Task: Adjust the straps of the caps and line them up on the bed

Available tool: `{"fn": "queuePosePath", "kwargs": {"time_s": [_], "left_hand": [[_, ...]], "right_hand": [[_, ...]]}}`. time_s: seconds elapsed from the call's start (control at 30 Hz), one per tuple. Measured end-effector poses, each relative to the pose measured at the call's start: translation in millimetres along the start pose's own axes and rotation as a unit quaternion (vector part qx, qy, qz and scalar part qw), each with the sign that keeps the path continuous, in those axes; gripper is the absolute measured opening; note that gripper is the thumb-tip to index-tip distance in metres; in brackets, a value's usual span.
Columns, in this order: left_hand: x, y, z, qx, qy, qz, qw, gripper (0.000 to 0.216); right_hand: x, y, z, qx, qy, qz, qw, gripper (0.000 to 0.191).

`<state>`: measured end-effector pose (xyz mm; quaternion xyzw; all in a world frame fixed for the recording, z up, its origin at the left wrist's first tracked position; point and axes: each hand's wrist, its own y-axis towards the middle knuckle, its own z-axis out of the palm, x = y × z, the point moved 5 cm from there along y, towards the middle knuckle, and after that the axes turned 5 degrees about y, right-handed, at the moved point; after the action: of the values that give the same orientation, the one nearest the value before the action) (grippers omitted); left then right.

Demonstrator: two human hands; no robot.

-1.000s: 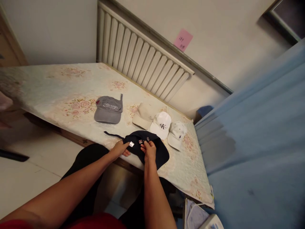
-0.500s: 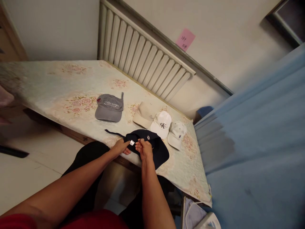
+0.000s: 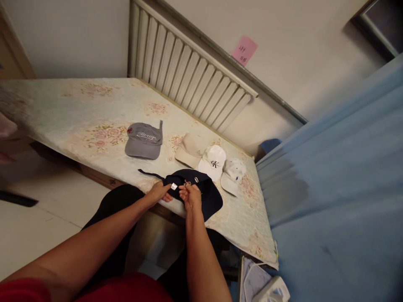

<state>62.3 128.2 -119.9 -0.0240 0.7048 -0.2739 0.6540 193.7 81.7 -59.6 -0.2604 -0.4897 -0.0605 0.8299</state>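
A dark navy cap (image 3: pixel 211 197) lies turned on its side at the table's near edge, its brim to the right and a loose strap (image 3: pixel 150 173) reaching left. My left hand (image 3: pixel 159 193) is closed on the cap's left rim, the thumb beside a white label (image 3: pixel 174 186) inside it. Over the cap's opening, my right hand (image 3: pixel 191 197) is pinched, palm partly up. Something small shows at its fingertips, too small to name. Behind the navy cap sit a beige cap (image 3: pixel 188 151), a white CK cap (image 3: pixel 213 163) and a white cap with a small logo (image 3: pixel 233 175).
A grey cap (image 3: pixel 144 140) rests further left on the flowered tablecloth (image 3: pixel 126 100). A radiator (image 3: pixel 189 67) lines the wall behind the table. Blue curtain (image 3: pixel 330 188) hangs on the right. A white iron (image 3: pixel 273 291) stands at the lower right, below the table edge.
The small thing at my right fingertips shows a little more. Both hands stay at the navy cap, and the other caps have not moved.
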Motion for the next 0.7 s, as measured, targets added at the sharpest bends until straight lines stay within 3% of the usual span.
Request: {"fn": "queuePosePath", "kwargs": {"time_s": [0.17,0.47,0.7], "left_hand": [[1.1,0.0,-0.8,0.001,0.007,-0.007,1.0,0.046],[-7.8,-8.5,-1.1,-0.013,0.015,0.004,1.0,0.042],[-34.0,-22.4,-12.6,-0.126,0.077,0.102,0.984,0.051]], "right_hand": [[1.2,0.5,-1.8,-0.007,0.001,-0.013,1.0,0.026],[5.1,0.6,0.5,-0.005,0.008,-0.024,1.0,0.023],[5.7,-6.0,-2.6,0.004,0.004,-0.001,1.0,0.022]]}}
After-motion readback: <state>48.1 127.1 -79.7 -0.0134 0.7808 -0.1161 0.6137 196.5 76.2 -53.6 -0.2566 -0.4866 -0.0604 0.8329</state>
